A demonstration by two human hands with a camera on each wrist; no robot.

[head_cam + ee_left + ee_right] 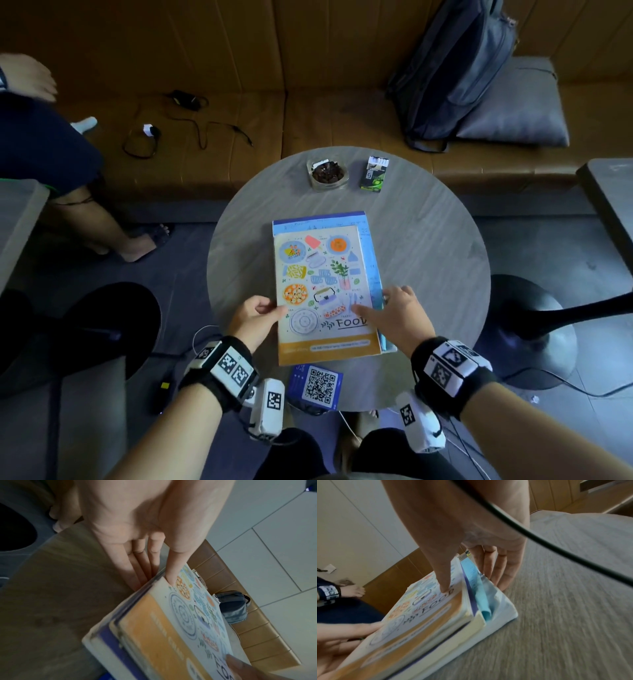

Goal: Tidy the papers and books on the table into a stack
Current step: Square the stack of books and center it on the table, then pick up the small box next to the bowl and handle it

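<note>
Left hand: my left hand (255,317) grips the stack's left edge, thumb on the cover, straight fingers (137,566) against its side.
Stack: the stack (325,287) lies flat mid-table, near my edge; glossy illustrated food book on top, light blue paper (478,588) poking out on the right.
Right hand: my right hand (397,313) clasps the right edge, thumb (443,574) pressing the cover, fingers down its side.
Table: round table (428,246), grey woodgrain.
Wrist views only: layered page edges, purple cover (113,646), soft curling sheets.
Beyond: glass ashtray (327,173), cigarette pack (375,173); QR card (317,385) near me.
</note>
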